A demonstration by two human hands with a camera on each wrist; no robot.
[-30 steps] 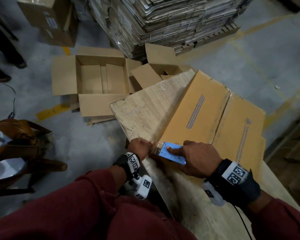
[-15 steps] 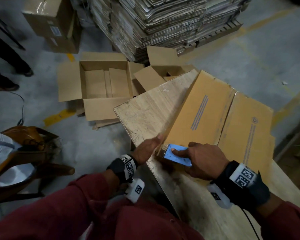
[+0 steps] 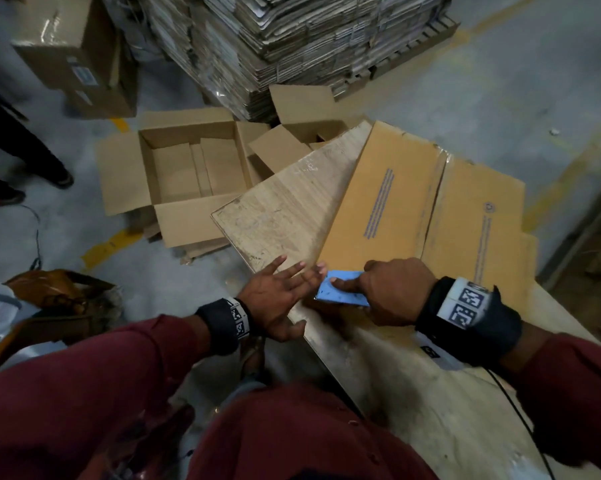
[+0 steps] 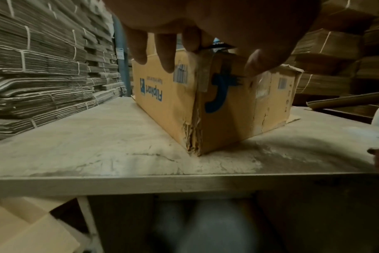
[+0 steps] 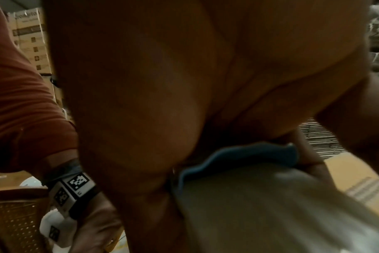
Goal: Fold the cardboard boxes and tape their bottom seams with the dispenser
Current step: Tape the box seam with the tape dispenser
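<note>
A folded brown cardboard box stands bottom-up on the wooden table; its printed side walls show in the left wrist view. My right hand grips the blue tape dispenser at the box's near end, index finger laid along its top. The dispenser's blue body sits under my palm in the right wrist view. My left hand is flat with fingers spread, fingertips at the box's near corner beside the dispenser. The left fingers hang over the box's top edge. The tape itself is hard to make out.
An open empty box lies on the floor left of the table, another open box behind it. A pallet of flat cartons stands beyond. A wicker chair is at my left. A person's legs are at far left.
My left hand has let go of the box's near corner and spread flat, fingers stretched toward the dispenser. The right hand stays on the dispenser at the box's end.
</note>
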